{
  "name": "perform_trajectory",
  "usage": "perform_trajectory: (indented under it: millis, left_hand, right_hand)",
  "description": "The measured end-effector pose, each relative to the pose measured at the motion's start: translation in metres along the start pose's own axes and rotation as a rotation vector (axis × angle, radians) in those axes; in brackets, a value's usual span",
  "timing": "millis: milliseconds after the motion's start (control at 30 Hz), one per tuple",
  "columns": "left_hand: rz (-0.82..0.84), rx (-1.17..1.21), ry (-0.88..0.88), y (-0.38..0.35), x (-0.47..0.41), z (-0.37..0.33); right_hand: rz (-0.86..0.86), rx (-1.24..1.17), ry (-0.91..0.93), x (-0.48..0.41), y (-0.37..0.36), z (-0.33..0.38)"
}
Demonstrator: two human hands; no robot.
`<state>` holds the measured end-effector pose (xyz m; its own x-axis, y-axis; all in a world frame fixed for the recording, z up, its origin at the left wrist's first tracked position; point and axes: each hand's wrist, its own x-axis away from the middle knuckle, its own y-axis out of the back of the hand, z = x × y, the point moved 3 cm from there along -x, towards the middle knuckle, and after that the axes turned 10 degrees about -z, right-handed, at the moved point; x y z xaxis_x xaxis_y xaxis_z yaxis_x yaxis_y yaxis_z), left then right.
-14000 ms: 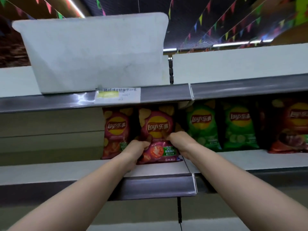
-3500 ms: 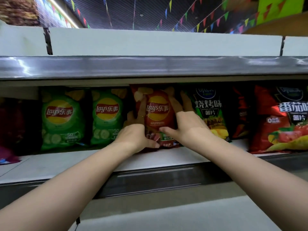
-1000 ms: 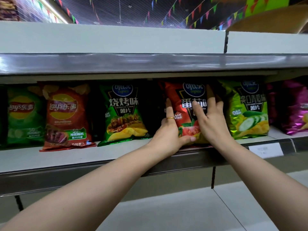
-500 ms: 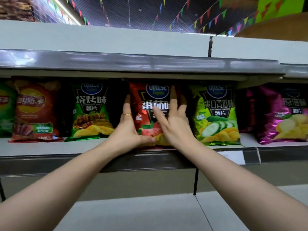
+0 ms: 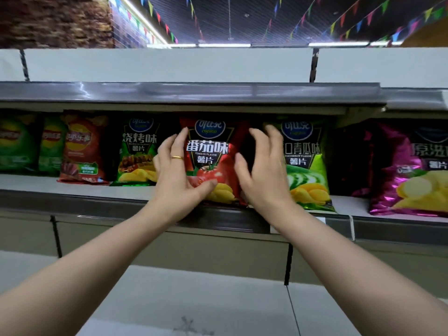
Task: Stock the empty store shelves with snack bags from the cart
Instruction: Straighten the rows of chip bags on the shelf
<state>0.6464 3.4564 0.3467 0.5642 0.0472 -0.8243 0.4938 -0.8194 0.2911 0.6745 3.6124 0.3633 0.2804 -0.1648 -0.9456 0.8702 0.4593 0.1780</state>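
— Where is the tomato-flavour chip bag (image 5: 211,151)?
— It stands upright near the front edge of the shelf (image 5: 29,184). The barbecue-flavour bag (image 5: 138,151) is just to its left and the cucumber-flavour bag (image 5: 305,163) just to its right.
— What does the left hand (image 5: 179,175) do?
— It is at the left side of the tomato-flavour chip bag. The fingers are spread and almost straight, and the thumb touches the lower front of the bag. One finger wears a gold ring (image 5: 177,157).
— And the right hand (image 5: 263,173)?
— It is at the right side of the same bag, with the fingers apart and loosely bent, grasping nothing. It is blurred, so I cannot tell if it touches the bag.
— What else is there?
— Farther left of the bag stands a red Lay's bag (image 5: 82,151), and farther right a purple bag (image 5: 412,170).
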Motion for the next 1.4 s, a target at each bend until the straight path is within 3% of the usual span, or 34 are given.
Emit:
perform_trajectory:
  millis: [100,267,433,567,733,933,1133,1400]
  left_hand:
    - [-0.051,0.062,-0.112,-0.015,0.009,-0.029]
    - [0.111,0.109,-0.197,-0.054,0.019,-0.068]
    - [0.361,0.062,-0.054,-0.099,0.018,-0.082]
    - [0.444,-0.001,0.022,-0.12,0.012,-0.083]
    - [0.468,-0.033,-0.001,-0.135,0.001,-0.074]
    - [0.54,0.007,0.069,-0.146,-0.011,-0.063]
    - [0.436,0.059,0.005,-0.133,-0.003,-0.065]
    - [0.166,0.128,-0.255,-0.116,0.026,-0.124]
  right_hand:
    - [-0.107,0.186,0.063,-0.003,0.017,-0.022]
    - [0.097,0.42,-0.154,-0.008,0.035,-0.061]
    - [0.237,0.218,-0.348,-0.009,0.037,-0.088]
    - [0.242,0.121,-0.378,-0.004,0.039,-0.099]
    - [0.366,0.193,-0.525,-0.01,0.029,-0.107]
    - [0.41,0.292,-0.548,-0.016,0.021,-0.106]
    - [0.271,0.225,-0.457,-0.009,0.032,-0.106]
    - [-0.118,0.098,-0.148,-0.012,0.095,-0.104]
